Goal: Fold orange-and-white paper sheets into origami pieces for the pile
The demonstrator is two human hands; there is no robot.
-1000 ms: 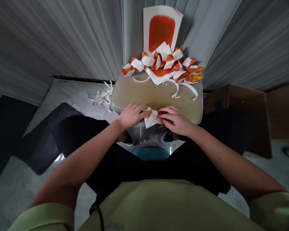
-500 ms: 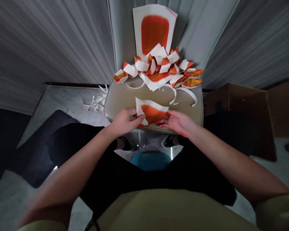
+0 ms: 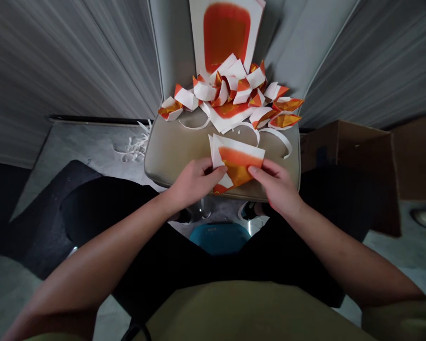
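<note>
A partly folded sheet of white and orange paper (image 3: 237, 163) is held up just above the front of a beige chair seat (image 3: 173, 147). My left hand (image 3: 193, 180) pinches its left side. On the right edge, my right hand (image 3: 277, 184) grips it with thumb and fingers. A heap of folded orange and white paper pieces (image 3: 234, 92) lies at the back of the seat. Flat sheets with an orange panel (image 3: 225, 35) lean against the chair back behind the heap.
White paper strips (image 3: 270, 135) curl on the seat, and more strips (image 3: 133, 144) lie on the floor at the left. A brown cardboard box (image 3: 358, 161) stands at the right. A blue round object (image 3: 220, 237) shows between my legs. Grey curtains hang behind.
The paper was pressed flat at the seat's front edge a second ago. Both hands have since lifted it and opened it out, showing its orange face.
</note>
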